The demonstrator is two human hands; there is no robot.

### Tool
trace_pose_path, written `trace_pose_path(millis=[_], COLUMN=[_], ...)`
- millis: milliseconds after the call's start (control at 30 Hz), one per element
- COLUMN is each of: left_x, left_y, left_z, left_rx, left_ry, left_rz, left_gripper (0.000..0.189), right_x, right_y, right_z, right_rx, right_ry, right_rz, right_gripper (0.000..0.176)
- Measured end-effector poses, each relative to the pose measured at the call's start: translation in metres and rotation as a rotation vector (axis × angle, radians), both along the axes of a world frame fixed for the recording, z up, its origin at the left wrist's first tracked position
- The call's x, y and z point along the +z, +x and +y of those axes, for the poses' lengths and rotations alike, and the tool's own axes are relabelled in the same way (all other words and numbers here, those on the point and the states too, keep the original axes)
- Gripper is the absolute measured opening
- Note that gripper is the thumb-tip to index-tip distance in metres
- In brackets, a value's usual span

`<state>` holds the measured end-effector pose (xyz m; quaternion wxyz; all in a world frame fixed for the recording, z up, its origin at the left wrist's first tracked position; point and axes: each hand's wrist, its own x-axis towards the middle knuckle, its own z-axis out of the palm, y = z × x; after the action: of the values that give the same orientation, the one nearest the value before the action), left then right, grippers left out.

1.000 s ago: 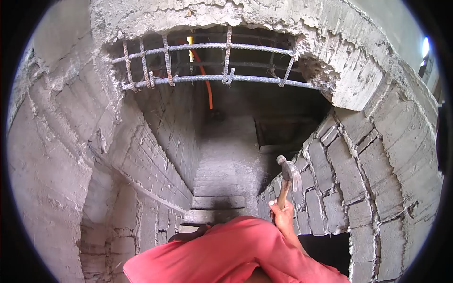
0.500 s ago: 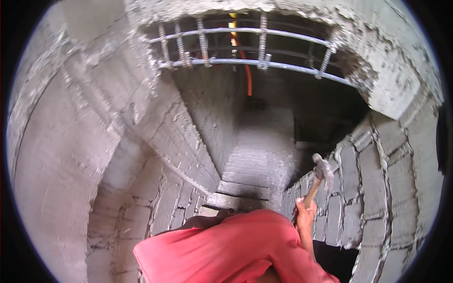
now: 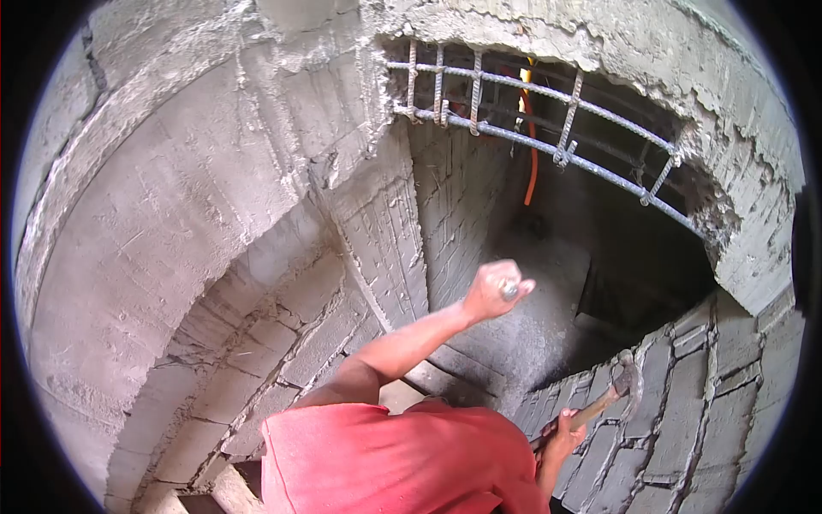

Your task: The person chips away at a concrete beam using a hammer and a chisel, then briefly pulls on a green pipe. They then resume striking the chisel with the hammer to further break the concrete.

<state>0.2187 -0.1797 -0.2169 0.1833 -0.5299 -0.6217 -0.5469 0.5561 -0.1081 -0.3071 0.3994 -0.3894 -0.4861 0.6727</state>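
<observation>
My left hand (image 3: 490,294) is stretched out in front of the red shirt (image 3: 385,458), its fingers closed in a fist. The round end of a grey metal rod (image 3: 510,289) pokes out of this fist, pointing toward the camera. Lower on the right, my right hand (image 3: 562,437) grips the wooden handle of a claw hammer (image 3: 623,380). The hammer head points up and away, overlapping the blockwork wall (image 3: 668,411) in this view.
Overhead, bare steel bars (image 3: 548,152) cross an opening in broken, rough-edged concrete (image 3: 728,111). An orange hose (image 3: 532,176) hangs behind them. Grey plastered wall (image 3: 154,231) curves along the left. Dusty steps (image 3: 467,373) lie below, with a dark hollow beyond.
My left arm has come into view, reaching forward with the rod in its fist. The hammer and right hand sit lower and further right. The whole view has shifted, moving the steel bars rightward.
</observation>
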Motion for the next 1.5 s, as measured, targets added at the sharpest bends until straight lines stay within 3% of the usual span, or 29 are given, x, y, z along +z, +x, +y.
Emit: trace_pose_path(millis=[133, 233, 333, 433, 500, 567, 800, 1000, 1167, 1333, 1367, 1433, 1500], left_x=[0.150, 0.208, 0.237, 0.235, 0.206, 0.191, 0.178, 0.145, 0.152, 0.152, 0.154, 0.162, 0.171], left_y=[0.002, 0.006, 0.002, -0.042, -0.061, -0.061, -0.049, -0.057, -0.047, -0.038, -0.031, -0.003, 0.027], left_z=[0.004, -0.001, 0.003, 0.053, 0.073, 0.078, 0.076, 0.073, 0.081, 0.077, 0.077, 0.073, 0.082], left_rx=[-0.035, 0.001, -0.020, -0.055, -0.024, 0.038, 0.042, -0.042, -0.028, -0.052, -0.091, -0.144, -0.324], left_ry=[0.461, 0.662, 0.717, 0.779, 0.594, 0.469, 0.479, 0.260, 0.374, 0.366, 0.424, 0.479, 0.554], left_rz=[0.544, 0.862, 0.964, 0.908, 0.736, 0.878, 0.862, 0.737, 0.728, 0.756, 0.733, 0.666, 0.631], left_gripper=[0.037, 0.042, 0.043, 0.043, 0.036, 0.036, 0.037, 0.033, 0.032, 0.034, 0.035, 0.036, 0.023], right_x=[0.007, 0.010, 0.006, -0.003, 0.003, 0.002, 0.009, 0.009, 0.007, -0.001, 0.005, 0.022, 0.015], right_y=[-0.002, -0.004, -0.005, -0.002, -0.006, -0.004, -0.002, -0.002, 0.009, 0.009, 0.010, 0.013, 0.011], right_z=[-0.001, -0.001, 0.002, 0.005, 0.004, 0.004, -0.006, -0.009, -0.013, -0.013, -0.013, -0.019, -0.019], right_rx=[-0.007, -0.012, -0.031, -0.012, -0.023, -0.036, -0.071, -0.107, -0.116, -0.087, -0.124, 0.020, 0.014], right_ry=[0.036, 0.055, 0.103, 0.110, 0.078, 0.070, 0.051, -0.020, -0.043, 0.197, 0.210, 0.054, 0.115], right_rz=[0.029, 0.066, 0.051, 0.081, 0.098, 0.080, 0.129, 0.151, 0.151, 0.089, 0.081, 0.043, 0.013], right_gripper=[0.023, 0.023, 0.024, 0.024, 0.024, 0.024, 0.024, 0.025, 0.022, 0.019, 0.019, 0.021, 0.024])
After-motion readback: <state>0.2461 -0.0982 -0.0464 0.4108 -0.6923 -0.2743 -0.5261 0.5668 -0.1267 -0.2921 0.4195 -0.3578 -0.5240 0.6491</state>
